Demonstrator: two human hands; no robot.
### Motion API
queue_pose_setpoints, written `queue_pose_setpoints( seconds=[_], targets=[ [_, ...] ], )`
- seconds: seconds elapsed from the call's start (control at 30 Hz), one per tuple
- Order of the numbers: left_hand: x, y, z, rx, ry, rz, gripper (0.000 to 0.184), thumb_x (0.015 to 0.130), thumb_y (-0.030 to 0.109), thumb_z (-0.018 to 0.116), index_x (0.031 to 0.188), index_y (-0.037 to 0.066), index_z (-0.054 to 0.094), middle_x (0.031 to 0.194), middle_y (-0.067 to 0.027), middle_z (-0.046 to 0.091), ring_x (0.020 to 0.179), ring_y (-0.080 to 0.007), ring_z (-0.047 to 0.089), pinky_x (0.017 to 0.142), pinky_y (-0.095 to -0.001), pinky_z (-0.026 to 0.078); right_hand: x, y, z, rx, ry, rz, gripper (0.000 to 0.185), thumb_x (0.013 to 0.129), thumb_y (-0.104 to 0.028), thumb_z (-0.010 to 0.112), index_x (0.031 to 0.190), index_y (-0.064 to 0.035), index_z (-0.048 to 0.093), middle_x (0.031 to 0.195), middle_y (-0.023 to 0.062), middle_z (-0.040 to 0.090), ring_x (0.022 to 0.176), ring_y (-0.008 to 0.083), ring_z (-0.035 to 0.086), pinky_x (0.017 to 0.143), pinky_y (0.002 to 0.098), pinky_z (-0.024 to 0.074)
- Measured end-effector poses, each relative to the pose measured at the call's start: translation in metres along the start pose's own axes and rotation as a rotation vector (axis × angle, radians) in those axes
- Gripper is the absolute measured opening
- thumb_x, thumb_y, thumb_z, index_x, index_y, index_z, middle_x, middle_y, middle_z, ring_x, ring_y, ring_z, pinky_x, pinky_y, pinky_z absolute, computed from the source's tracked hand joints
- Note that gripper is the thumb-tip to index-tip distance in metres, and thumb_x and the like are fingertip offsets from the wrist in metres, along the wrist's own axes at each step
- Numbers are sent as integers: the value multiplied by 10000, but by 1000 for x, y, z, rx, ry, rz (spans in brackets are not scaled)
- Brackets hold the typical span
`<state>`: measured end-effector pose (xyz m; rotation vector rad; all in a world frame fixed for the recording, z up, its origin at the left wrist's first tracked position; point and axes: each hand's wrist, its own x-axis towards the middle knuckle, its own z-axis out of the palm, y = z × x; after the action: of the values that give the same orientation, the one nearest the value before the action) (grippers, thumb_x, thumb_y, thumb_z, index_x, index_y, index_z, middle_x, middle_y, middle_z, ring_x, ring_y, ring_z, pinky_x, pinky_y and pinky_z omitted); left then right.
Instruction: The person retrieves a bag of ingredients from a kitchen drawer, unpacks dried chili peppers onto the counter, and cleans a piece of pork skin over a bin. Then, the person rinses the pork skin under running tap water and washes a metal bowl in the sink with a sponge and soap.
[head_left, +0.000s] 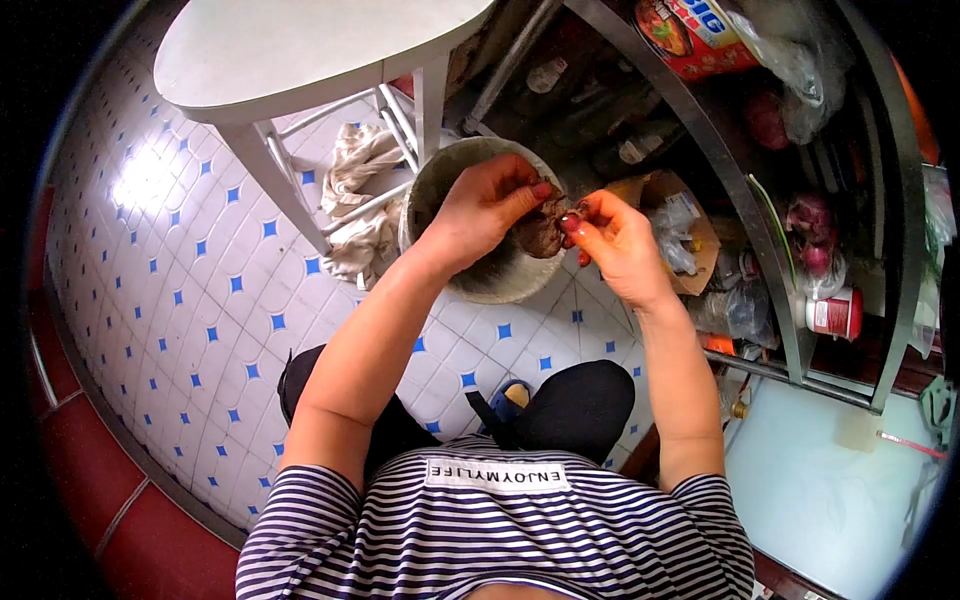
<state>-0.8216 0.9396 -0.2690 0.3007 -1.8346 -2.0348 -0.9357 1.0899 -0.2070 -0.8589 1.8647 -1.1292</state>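
Note:
Over a round grey bucket, my two hands meet at a brown, lumpy item that I cannot identify. My left hand has its fingers closed on the item's upper left side. Thumb and fingertips of my right hand are pinched together at its right edge. Dark reddish stains or colour show on the fingertips. The inside of the bucket is dim and its contents cannot be made out.
A white stool stands at the upper left, with a crumpled cloth beneath it. To the right are a metal rack, a cardboard box with plastic bags, red onions and a red jar.

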Motion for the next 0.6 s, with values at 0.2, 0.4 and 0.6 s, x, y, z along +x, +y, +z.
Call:
queue_pose_setpoints(
  seconds=[0.2,0.4,0.6],
  targets=[
    [-5,4,8,-392,-69,-149,298,849,205,642,1044,10,529,976,-41,575,918,-118,513,838,-269,416,-6,-9,5,436,10,78,96,906,-144,534,927,-51,541,806,15,604,733,85,578,591,208,428],
    [-7,3,6,-388,-93,-47,366,724,96,726,1022,-21,549,929,-51,580,862,-110,529,761,-240,437,-6,-9,-4,144,-3,39,112,910,-150,524,931,-45,554,807,22,604,705,89,578,583,204,415],
    [-10,-7,9,-531,-111,-194,279,728,40,649,986,-30,568,876,-62,591,784,-116,548,699,-234,451,-7,0,-4,-93,61,43,127,891,-124,542,897,0,565,784,40,613,698,114,598,592,254,452]
  ],
)
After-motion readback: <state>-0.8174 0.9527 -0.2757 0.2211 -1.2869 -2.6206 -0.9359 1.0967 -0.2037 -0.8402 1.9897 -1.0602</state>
